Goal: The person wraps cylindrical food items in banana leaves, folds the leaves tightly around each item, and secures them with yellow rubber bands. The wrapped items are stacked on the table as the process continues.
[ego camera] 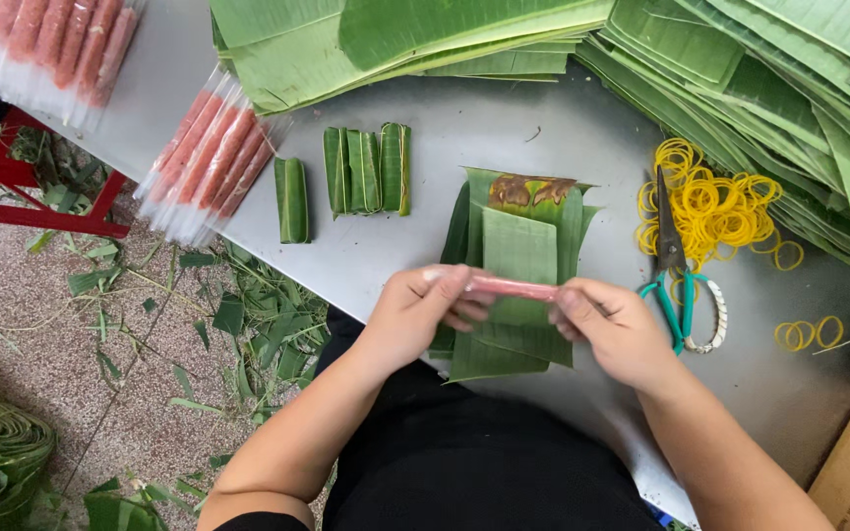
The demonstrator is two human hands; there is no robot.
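My left hand (423,313) and my right hand (614,330) hold the two ends of a thin pink sausage stick (509,287) level, just above a small stack of cut banana leaf pieces (521,251) on the grey metal table (464,128). The stick lies crosswise over the leaves. To the left of the stack lie several small rolls wrapped in green leaf (366,169), and one more roll (292,200) lies apart from them.
Clear packs of pink sausage sticks (211,157) overhang the table's left edge, and another pack (56,49) lies at the far left. Large banana leaves (740,69) are piled along the back. Yellow rubber bands (715,206) and teal-handled scissors (676,265) lie right of the stack. Leaf scraps litter the floor (130,324).
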